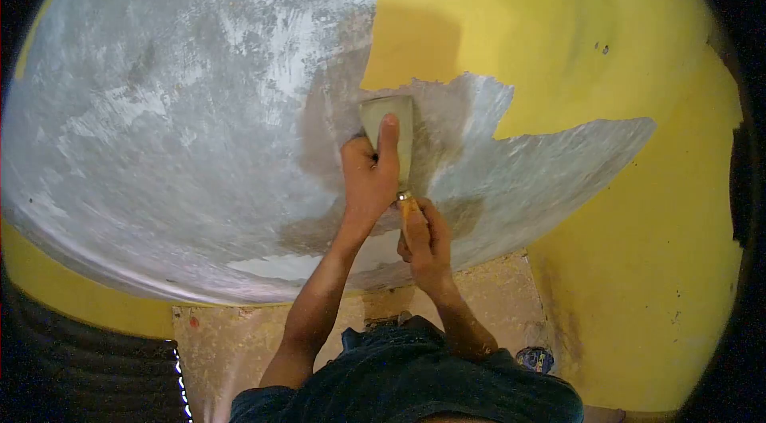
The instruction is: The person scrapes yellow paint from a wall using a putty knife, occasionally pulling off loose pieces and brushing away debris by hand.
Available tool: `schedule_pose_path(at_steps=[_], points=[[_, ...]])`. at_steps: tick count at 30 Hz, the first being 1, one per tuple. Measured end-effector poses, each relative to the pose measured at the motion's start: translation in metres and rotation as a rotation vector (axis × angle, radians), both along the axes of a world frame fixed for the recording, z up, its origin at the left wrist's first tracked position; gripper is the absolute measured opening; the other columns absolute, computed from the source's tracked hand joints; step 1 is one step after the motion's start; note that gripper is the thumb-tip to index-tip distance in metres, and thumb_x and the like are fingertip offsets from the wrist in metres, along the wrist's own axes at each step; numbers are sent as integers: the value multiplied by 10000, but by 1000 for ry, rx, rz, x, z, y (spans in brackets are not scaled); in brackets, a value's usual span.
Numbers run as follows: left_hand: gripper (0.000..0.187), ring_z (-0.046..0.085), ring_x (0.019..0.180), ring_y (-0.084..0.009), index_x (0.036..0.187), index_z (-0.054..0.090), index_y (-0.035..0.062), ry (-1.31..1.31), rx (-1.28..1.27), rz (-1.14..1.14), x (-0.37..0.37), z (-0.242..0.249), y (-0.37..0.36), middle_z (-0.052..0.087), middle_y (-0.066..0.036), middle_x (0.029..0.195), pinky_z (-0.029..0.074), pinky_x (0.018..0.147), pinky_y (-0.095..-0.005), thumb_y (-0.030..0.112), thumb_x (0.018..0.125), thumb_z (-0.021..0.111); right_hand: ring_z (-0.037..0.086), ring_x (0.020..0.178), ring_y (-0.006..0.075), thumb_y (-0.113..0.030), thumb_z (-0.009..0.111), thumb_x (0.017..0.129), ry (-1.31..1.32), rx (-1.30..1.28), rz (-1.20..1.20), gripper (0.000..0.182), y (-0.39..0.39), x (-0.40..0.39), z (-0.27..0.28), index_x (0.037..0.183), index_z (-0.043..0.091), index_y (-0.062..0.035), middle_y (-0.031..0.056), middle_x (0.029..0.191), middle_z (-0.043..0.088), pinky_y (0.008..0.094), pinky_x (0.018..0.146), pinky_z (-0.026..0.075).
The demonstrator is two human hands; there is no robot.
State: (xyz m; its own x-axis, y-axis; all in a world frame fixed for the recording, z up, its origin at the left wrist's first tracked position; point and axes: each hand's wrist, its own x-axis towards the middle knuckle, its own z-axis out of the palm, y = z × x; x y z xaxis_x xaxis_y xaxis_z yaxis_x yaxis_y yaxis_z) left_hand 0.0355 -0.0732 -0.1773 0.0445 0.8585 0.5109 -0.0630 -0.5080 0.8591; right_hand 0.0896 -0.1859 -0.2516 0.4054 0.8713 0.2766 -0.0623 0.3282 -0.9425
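Note:
A wide-bladed putty knife (407, 136) lies with its blade edge against the wall, right below the ragged border where yellow paint (435, 32) meets the bare grey surface (183, 160). My right hand (428, 251) is closed round its wooden handle (409, 207). On the blade rests the thumb of my left hand (373, 175), with the fingers curled behind its left edge, so the blade is pinched between them. The rest of those fingers is hidden. White streaks run across the grey part.
Below the wall a tan, speckled board (231, 343) extends under me. A dark ribbed surface (88, 355) is at the lower left. A small round, dark bluish object (535, 359) sits near my right side. More yellow wall (638, 263) continues to the right.

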Motion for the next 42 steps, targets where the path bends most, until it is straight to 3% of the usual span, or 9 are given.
schedule_pose_path(at_steps=[5,13,16,18,23,24,27,31,42], points=[[591,548,452,-377,614,610,-32,514,238,-160,-3,-2,14,525,-242,521,410,495,-490,371,1036,514,415,559,43,-236,426,1090,-135,-31,-151,434,-3,4,-6,1461,400,-11,-19,743,488,218,490,326],[573,595,584,-431,660,628,-23,691,474,-371,9,9,18,592,-252,622,460,591,-515,430,997,535,573,763,385,-13,465,981,-761,208,-644,501,16,20,10,1479,427,30,224,912,608,426,730,485],[550,635,589,-389,676,663,5,809,497,-378,-38,67,14,620,-201,604,491,585,-478,472,959,597,579,765,391,22,492,942,-807,8,-665,542,11,17,26,1481,454,-11,226,880,577,436,706,480],[443,625,543,-312,707,678,28,734,587,-307,-72,109,12,608,-151,584,472,545,-414,408,935,671,492,645,272,86,487,928,-867,24,-740,597,14,14,29,1500,472,-83,159,732,486,356,606,409],[242,554,623,-104,861,717,39,449,1245,360,-110,200,48,669,-30,707,449,618,-269,262,952,703,484,632,282,102,512,904,-933,17,-855,628,19,26,52,1496,483,-103,159,723,471,373,601,410],[286,682,851,-181,1091,734,93,635,1176,496,-122,227,69,738,-95,952,513,793,-311,342,977,653,481,624,288,104,515,899,-940,3,-867,629,19,24,57,1492,488,-104,160,721,468,378,598,409],[554,394,1404,-363,1382,539,90,812,1292,819,-103,266,52,483,-196,1455,265,1197,-513,465,978,479,478,623,301,104,521,888,-918,-59,-814,630,15,9,44,1484,498,-101,167,726,468,392,602,411],[508,359,1429,-339,1378,545,146,595,1462,1228,-84,289,106,464,-164,1482,242,1196,-499,451,972,527,486,631,316,107,519,880,-930,-34,-885,638,14,18,59,1483,498,-101,176,735,469,400,605,412],[600,346,1459,-347,1423,530,135,633,1550,1043,-98,284,105,408,-152,1557,281,1189,-533,475,928,566,513,652,344,120,539,852,-959,-149,-880,696,13,19,46,1503,473,-117,175,734,460,439,625,436]])
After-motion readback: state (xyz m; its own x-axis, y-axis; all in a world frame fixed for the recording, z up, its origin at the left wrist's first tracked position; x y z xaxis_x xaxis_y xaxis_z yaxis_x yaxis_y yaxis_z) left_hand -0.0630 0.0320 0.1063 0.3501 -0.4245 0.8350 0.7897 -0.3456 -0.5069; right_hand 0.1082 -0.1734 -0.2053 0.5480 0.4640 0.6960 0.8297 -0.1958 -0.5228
